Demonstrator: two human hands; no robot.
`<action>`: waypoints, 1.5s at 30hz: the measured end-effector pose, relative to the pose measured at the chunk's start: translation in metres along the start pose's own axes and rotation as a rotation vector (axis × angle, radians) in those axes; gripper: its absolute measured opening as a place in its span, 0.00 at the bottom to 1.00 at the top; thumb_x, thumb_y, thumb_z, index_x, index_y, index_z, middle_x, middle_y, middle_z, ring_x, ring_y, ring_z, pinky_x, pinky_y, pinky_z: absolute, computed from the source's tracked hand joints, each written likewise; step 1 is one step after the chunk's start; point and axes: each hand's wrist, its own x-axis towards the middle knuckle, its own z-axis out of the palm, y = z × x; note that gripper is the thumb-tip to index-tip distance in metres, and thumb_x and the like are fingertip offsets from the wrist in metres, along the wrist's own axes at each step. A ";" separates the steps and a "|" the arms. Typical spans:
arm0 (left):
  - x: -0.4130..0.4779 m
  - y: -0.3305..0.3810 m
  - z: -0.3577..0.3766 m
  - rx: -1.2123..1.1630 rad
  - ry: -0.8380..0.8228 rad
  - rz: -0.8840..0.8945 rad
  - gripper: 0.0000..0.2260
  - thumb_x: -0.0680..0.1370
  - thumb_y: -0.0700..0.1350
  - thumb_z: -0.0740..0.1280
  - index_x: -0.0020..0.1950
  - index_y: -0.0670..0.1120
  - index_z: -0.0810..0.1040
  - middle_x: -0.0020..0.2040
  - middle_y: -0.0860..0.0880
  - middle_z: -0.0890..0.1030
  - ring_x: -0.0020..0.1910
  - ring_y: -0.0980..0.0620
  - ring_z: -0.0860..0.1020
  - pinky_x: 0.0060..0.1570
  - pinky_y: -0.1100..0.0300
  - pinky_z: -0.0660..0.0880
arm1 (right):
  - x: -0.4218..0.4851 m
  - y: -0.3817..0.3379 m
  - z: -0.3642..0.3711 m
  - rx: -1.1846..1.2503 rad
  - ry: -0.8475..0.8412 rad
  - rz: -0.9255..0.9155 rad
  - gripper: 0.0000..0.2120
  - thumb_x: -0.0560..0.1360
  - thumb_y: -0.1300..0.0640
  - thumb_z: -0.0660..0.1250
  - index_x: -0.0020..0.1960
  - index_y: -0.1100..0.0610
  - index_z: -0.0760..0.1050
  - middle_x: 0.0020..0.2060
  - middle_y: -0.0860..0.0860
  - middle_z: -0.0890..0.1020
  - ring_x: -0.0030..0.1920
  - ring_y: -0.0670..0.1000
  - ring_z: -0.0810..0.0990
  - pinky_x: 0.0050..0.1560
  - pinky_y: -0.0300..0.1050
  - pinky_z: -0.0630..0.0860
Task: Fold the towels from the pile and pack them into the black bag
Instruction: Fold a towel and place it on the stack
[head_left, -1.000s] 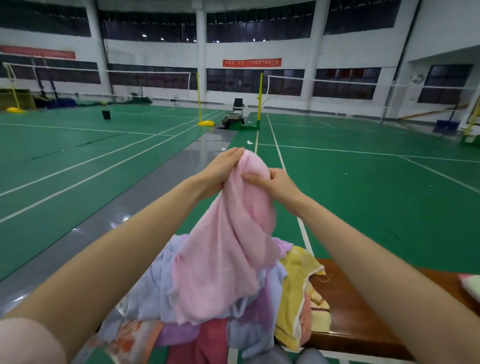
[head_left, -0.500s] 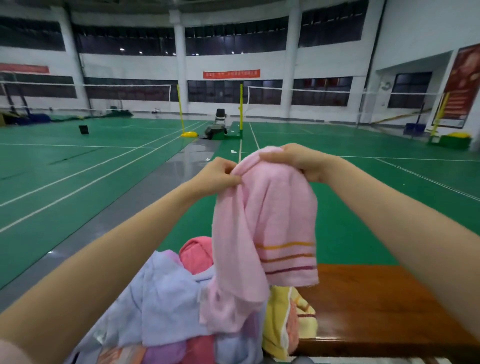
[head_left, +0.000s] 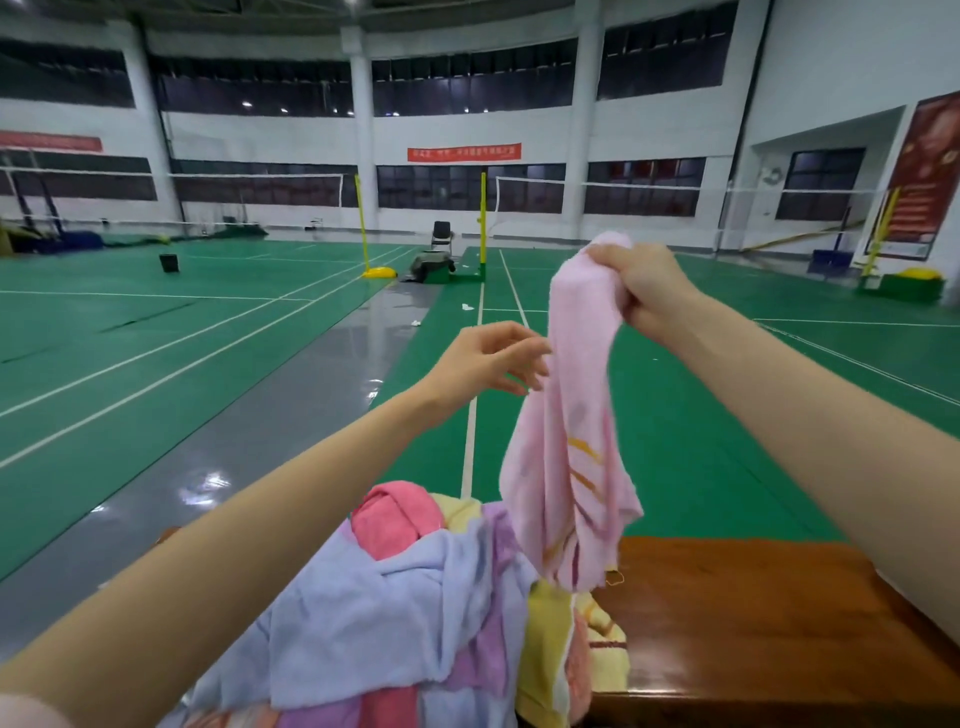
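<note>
Left hand (head_left: 488, 358) has let go since prior frame, fingers spread beside pink towel (head_left: 566, 431); right hand (head_left: 641, 291) grips top. Rec.: find corners, spread over counter (head_left: 753, 613).

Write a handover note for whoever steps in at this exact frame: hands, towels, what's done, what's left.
Right hand grips the pink towel by its top, bunched and hanging unfolded above the pile.
Left hand is open beside the towel, holding nothing.
The pile lies on the wooden bench. The black bag is not in view.
Done: one towel lifted off the pile.
Left: fold it, pack it, then the others.
</note>
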 end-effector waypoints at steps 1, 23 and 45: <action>0.001 0.006 0.008 0.043 -0.052 -0.012 0.09 0.73 0.48 0.70 0.50 0.47 0.76 0.42 0.52 0.81 0.40 0.56 0.80 0.45 0.61 0.78 | 0.001 0.002 0.002 0.004 0.046 0.002 0.12 0.74 0.63 0.66 0.57 0.65 0.72 0.47 0.57 0.79 0.46 0.53 0.79 0.42 0.45 0.78; 0.005 -0.005 -0.043 0.605 -0.058 -0.156 0.05 0.71 0.40 0.73 0.36 0.46 0.80 0.30 0.51 0.75 0.25 0.60 0.69 0.30 0.69 0.66 | -0.002 -0.002 -0.078 -0.644 -0.036 -0.105 0.16 0.68 0.76 0.65 0.55 0.68 0.78 0.46 0.57 0.78 0.47 0.55 0.75 0.51 0.42 0.75; 0.020 0.007 -0.075 0.520 0.599 0.032 0.09 0.74 0.41 0.70 0.51 0.38 0.82 0.38 0.48 0.78 0.38 0.54 0.73 0.38 0.64 0.69 | 0.005 0.009 -0.119 -0.641 0.105 -0.076 0.18 0.76 0.51 0.66 0.36 0.65 0.75 0.30 0.55 0.73 0.31 0.52 0.67 0.29 0.37 0.65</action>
